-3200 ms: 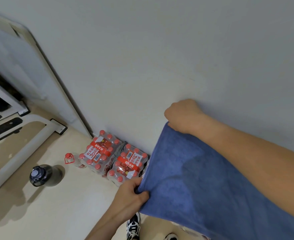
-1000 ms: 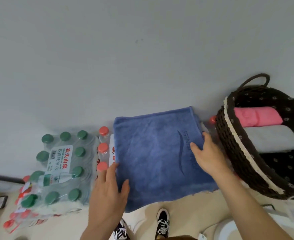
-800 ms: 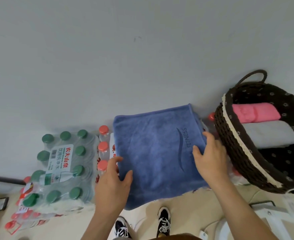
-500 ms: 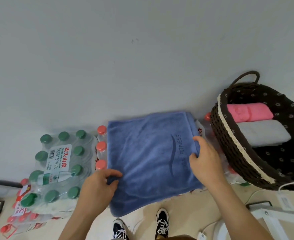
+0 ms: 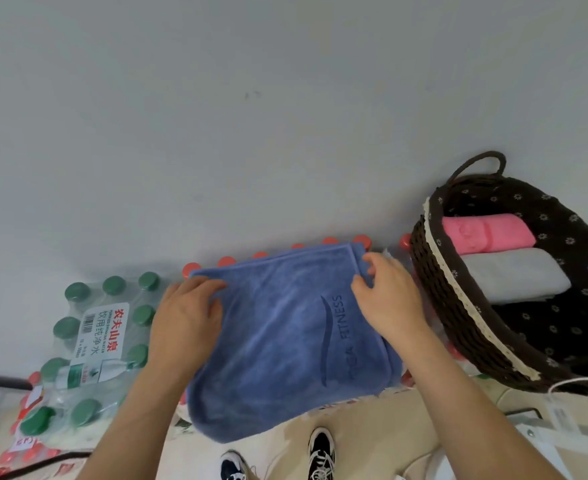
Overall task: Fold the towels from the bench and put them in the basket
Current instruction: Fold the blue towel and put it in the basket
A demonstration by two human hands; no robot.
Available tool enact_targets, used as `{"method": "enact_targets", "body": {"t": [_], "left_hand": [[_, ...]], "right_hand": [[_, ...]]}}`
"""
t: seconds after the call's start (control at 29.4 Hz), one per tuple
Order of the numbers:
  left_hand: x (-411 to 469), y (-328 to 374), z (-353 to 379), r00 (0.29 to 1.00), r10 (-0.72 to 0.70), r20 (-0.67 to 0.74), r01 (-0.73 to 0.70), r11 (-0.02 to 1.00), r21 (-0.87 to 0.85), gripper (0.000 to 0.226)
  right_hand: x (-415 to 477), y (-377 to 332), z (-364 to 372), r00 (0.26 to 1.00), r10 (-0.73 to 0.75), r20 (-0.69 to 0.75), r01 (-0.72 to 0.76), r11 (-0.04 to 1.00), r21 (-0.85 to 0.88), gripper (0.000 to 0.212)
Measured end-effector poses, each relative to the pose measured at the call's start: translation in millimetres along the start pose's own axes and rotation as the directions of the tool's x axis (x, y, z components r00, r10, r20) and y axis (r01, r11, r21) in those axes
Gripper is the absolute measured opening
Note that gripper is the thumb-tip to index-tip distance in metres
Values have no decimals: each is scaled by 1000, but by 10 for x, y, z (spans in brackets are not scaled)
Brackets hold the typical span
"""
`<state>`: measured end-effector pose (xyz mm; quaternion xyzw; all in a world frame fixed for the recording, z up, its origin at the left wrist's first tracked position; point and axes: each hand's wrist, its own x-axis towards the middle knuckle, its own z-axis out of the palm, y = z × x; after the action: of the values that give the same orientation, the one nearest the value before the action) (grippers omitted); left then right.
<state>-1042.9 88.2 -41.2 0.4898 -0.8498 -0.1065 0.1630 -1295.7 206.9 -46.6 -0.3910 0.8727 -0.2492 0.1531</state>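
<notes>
— Where do we find the blue towel (image 5: 285, 344)?
— We see it folded flat on top of red-capped bottles (image 5: 226, 261) by the wall (image 5: 285, 116). It lies between the green-capped bottle pack (image 5: 91, 341) and the basket (image 5: 459, 292), and its near edge hangs over toward the shoes (image 5: 321, 452).
— And the hands?
— The right hand (image 5: 386, 303) is at the far right corner, thumb and fingers curled onto the cloth, pinching it. The left hand (image 5: 185, 320) lies over the far left corner with its fingers bent across the edge. Whether they nip the cloth or only press on it, we cannot tell.
— What do we make out of the basket?
— It is dark and woven, with a flowered lining and a loop handle, just to the right of the blue towel. Inside we see a pink towel (image 5: 486, 233) and, nearer us and touching it, a grey towel (image 5: 514, 275), both folded.
— Anything on the blue cloth itself?
— We read dark lettering and a long curved stroke, close by the right hand
</notes>
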Motion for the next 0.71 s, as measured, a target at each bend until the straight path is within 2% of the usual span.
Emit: {"method": "enact_targets", "body": {"t": [0.07,0.1,0.2,0.34,0.48,0.58,0.71], "left_hand": [[226,36,126,997,79,-12,-79,997,-5,34],[315,31,185,997,75,35,-76,997,13,37],[473,-56,297,987,-23,161,7,995,102,31],[472,-141,293,988,-57,142,41,992,117,32],[459,-227,252,984,-43,173,17,989,147,36],[495,-264,230,972,-28,232,-8,989,149,38],[533,-305,214,973,-53,225,26,992,122,16]], "right_hand": [[206,-43,61,1000,-11,24,11,1000,-3,29],[290,-53,92,999,-9,35,9,1000,-11,27],[471,-51,168,997,61,57,-62,998,21,26],[530,-60,194,997,77,16,-78,992,100,7],[455,-66,158,1000,24,-1,-23,975,220,13],[414,-57,134,999,43,-10,-38,957,287,10],[481,-59,164,998,67,-20,-62,977,204,16]]}}
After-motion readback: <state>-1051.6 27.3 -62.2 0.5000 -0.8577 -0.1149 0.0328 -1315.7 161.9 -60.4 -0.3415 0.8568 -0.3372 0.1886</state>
